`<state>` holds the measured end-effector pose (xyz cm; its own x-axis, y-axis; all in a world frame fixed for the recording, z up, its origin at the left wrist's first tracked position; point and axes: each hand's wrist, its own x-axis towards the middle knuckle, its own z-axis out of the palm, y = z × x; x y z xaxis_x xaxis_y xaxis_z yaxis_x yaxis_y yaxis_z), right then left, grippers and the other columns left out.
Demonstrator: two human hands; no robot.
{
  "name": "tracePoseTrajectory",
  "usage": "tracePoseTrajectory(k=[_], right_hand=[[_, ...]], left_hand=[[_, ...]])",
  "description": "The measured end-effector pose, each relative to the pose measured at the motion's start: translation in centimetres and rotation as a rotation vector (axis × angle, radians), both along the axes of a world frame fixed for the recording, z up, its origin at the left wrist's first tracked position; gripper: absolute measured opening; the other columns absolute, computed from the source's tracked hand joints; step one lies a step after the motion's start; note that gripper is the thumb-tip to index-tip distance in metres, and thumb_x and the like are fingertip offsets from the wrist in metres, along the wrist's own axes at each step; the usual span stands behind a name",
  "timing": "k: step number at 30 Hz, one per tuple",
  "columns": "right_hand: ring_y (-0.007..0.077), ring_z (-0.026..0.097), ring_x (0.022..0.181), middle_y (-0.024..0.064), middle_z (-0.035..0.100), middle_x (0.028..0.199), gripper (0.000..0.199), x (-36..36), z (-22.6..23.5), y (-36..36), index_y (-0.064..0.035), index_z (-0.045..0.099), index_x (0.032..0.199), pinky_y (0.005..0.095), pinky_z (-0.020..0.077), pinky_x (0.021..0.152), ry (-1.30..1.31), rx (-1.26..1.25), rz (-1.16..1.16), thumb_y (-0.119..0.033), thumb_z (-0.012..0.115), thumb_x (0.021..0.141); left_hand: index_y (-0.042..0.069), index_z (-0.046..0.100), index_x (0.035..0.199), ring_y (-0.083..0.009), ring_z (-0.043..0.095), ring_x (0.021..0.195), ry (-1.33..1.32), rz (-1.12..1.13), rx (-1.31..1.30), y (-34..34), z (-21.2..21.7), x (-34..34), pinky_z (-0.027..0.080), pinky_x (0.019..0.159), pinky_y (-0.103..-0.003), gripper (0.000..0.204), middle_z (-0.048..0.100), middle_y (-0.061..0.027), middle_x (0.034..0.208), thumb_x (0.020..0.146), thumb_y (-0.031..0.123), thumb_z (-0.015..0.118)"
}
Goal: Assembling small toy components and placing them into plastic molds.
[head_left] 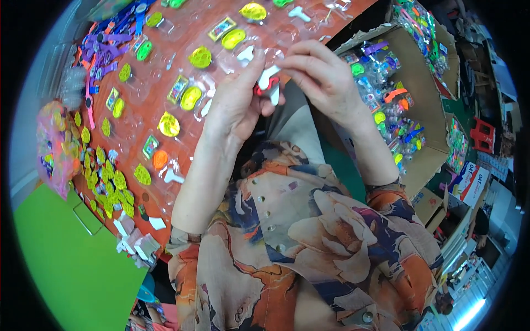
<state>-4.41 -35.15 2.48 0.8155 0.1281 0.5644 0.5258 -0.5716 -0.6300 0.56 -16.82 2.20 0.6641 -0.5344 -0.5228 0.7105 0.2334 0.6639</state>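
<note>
Over the table's near edge, my left hand (234,107) is closed on a small red and white plastic toy piece (270,77), thumb on top and fingers curled beneath. Its white arm sticks out toward my right hand (323,80), whose thumb and fingers are pinched at that arm's tip. Whether the right fingers grip the tip or something tiny is hard to make out. Just beyond the left hand lies a loose white T-shaped piece (245,53). Clear plastic blister trays around it carry yellow oval pieces (191,98) and small framed cards (177,89).
The red-brown table (157,96) bears a heap of yellow pieces (113,187), white blocks (135,240), colourful toy watches (107,52) and a pink-tinted bag (55,143). At right stands a cardboard box (430,118) of packed toys. A green panel (66,259) lies lower left.
</note>
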Motion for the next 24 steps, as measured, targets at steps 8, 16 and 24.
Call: tracePoseTrajectory(k=[8, 16, 24], right_hand=[[0.0281, 0.067, 0.089, 0.0123, 0.065, 0.103, 0.02, -0.5, 0.7, -1.4, -0.0024, 0.067, 0.106, 0.0346, 0.0553, 0.077, 0.186, 0.172, 0.123, -0.002, 0.069, 0.086], [0.0287, 0.066, 0.09, 0.0095, 0.066, 0.099, 0.018, 0.1, 1.3, -3.9, -0.0062, 0.068, 0.101, 0.0361, 0.0543, 0.077, 0.111, -0.086, 0.165, -0.005, 0.071, 0.083], [0.0246, 0.067, 0.083, 0.0104, 0.067, 0.093, 0.016, 9.3, -2.2, -18.3, -0.0029, 0.068, 0.105, 0.0321, 0.0523, 0.072, -0.065, -0.337, -0.491, -0.005, 0.066, 0.09]], left_hand=[[0.001, 0.063, 0.089, -0.0162, 0.059, 0.045, 0.063, -0.125, 0.016, -0.8, 0.6, -0.2, 0.034, 0.033, -0.023, 0.045, 0.065, -0.0106, 0.068, 0.099, 0.044, 0.059], [0.002, 0.063, 0.079, -0.0166, 0.059, 0.045, 0.112, -0.143, 0.055, -1.0, 0.4, 0.5, 0.034, 0.033, -0.023, 0.045, 0.064, -0.011, 0.067, 0.099, 0.043, 0.06], [0.006, 0.061, 0.079, -0.0177, 0.063, 0.053, 0.087, 0.023, -0.054, 0.1, 0.3, 0.7, 0.038, 0.036, -0.022, 0.04, 0.065, -0.0115, 0.071, 0.102, 0.039, 0.057]])
